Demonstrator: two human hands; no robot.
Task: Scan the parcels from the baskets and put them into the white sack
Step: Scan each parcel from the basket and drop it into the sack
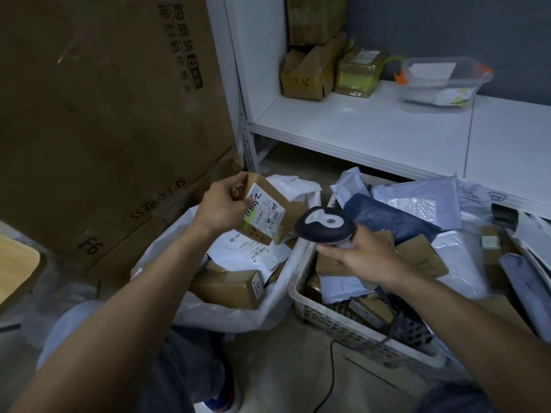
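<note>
My left hand [222, 205] grips a small brown cardboard parcel [269, 208] with a white shipping label, held above the open white sack [208, 314]. The label faces the barcode scanner [325, 225], a black and grey handheld unit that my right hand [360, 254] holds by its handle just to the parcel's right. Inside the sack lie a brown box [229, 286] and a white mailer [250, 251]. A white plastic basket [337, 320] on the right is piled with parcels, among them a dark blue bag [384, 216] and several grey mailers.
Large stacked cardboard boxes [104, 114] stand at the left. A white shelf [387, 129] at the back carries brown boxes and a clear plastic tub [441, 81]. The scanner's cable [331, 371] trails over the concrete floor. A wooden stool edge [18, 263] shows far left.
</note>
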